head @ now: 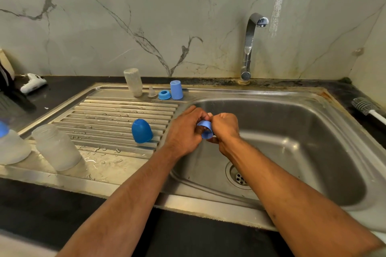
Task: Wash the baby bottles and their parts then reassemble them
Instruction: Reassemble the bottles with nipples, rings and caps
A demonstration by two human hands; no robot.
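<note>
Showing a late stage, by judgement: parts stand wet on the draining board (125, 110): two inverted bottles (56, 147), a dark blue cap (141, 131), and, further back, another bottle (133, 82), a teat (152, 92), a blue ring (164, 94) and a light blue cap (176, 89); reassembly remains. Over the sink (292, 131), the left hand (186, 129) and right hand (224, 126) pinch a blue collar (205, 129) between them, fingers (193, 110) curled round it
</note>
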